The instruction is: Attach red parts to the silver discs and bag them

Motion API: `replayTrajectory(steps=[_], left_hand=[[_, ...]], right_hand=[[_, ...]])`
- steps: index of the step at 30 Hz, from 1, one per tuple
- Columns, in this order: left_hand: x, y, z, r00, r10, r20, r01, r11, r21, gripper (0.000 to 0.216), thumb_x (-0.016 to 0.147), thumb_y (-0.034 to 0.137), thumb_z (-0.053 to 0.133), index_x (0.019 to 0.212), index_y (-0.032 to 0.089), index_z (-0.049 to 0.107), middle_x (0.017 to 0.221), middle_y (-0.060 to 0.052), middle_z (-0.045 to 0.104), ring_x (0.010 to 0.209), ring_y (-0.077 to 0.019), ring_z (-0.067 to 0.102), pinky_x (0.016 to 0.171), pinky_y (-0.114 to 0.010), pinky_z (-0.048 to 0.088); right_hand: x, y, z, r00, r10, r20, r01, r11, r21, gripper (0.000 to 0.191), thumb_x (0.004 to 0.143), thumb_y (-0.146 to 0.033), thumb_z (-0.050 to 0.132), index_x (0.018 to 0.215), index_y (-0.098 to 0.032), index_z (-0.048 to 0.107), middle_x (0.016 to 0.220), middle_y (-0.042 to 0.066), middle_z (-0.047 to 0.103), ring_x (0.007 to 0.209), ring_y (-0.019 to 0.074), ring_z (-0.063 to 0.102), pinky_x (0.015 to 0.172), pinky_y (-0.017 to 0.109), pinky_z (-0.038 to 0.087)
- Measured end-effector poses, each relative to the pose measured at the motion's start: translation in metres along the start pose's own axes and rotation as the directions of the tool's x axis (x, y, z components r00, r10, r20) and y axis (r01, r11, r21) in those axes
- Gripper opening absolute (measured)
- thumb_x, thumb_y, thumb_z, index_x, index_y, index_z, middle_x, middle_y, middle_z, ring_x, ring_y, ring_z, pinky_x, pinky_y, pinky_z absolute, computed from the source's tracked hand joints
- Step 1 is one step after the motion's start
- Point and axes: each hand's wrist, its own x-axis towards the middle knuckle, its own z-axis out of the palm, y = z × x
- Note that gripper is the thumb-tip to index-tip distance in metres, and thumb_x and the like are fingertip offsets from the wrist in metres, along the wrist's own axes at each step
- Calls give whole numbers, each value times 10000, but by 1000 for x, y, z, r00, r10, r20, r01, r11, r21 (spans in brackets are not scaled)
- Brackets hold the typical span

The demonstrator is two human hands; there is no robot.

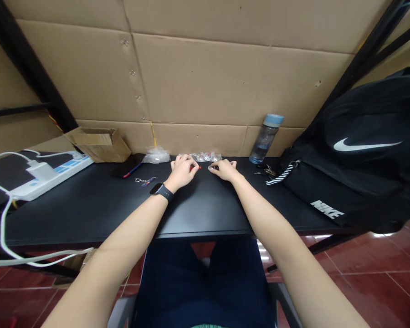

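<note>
My left hand (183,172), with a dark watch (161,191) on its wrist, is closed over a small red item (195,167) at the table's far side. Only a bit of red shows by the thumb, so its kind is hidden. To its right, my right hand (226,170) pinches a small, round, pale shiny piece (211,168) between thumb and fingers. The two hands are a short way apart. Just behind them lies a row of small clear plastic packets (205,157) with red and silvery bits inside.
Left on the black table (198,214) are a power strip (51,177), an open cardboard box (102,143), a phone (128,166), a keyring (145,181) and a clear plastic bag (156,155). To the right are a water bottle (265,139), keys (267,170) and a black backpack (362,173).
</note>
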Motion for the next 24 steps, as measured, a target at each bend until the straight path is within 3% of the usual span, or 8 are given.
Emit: replayTrajectory(steps=[5, 12, 18, 24], left_hand=[[0, 0, 1, 1000, 3, 12, -3, 1000, 1, 170, 956, 372, 590, 920, 265, 717, 1171, -63, 644, 1199, -291, 482, 922, -441, 370], [0, 0, 1, 999, -14, 39, 14, 1000, 9, 179, 962, 376, 572, 937, 267, 713, 1202, -65, 637, 1215, -295, 470, 939, -448, 372], [0, -1, -1, 999, -20, 38, 20, 1000, 8, 175, 959, 372, 567, 938, 271, 709, 1199, -68, 638, 1203, -304, 475, 934, -458, 382], [0, 0, -2, 999, -18, 37, 18, 1000, 7, 184, 963, 384, 566, 932, 274, 711, 1196, -65, 635, 1202, -305, 477, 936, -464, 379]], right_hand=[[2, -8, -11, 995, 16, 98, -15, 1000, -7, 208, 880, -392, 705, 1046, -273, 747, 1069, 68, 739, 1122, 300, 585, 960, 492, 328], [-12, -24, -18, 961, -57, 270, 56, 998, 13, 451, 782, -407, 804, 1204, -317, 675, 1106, 49, 705, 1085, 268, 606, 919, 416, 430], [-20, -24, -17, 958, -195, 209, 192, 981, 33, 447, 782, -329, 801, 1208, -251, 689, 1213, 107, 622, 1073, 257, 619, 936, 358, 478], [-23, -20, -22, 914, -363, 183, 355, 932, 73, 499, 693, -201, 802, 1188, -207, 735, 1227, 112, 644, 1109, 273, 639, 946, 321, 503]])
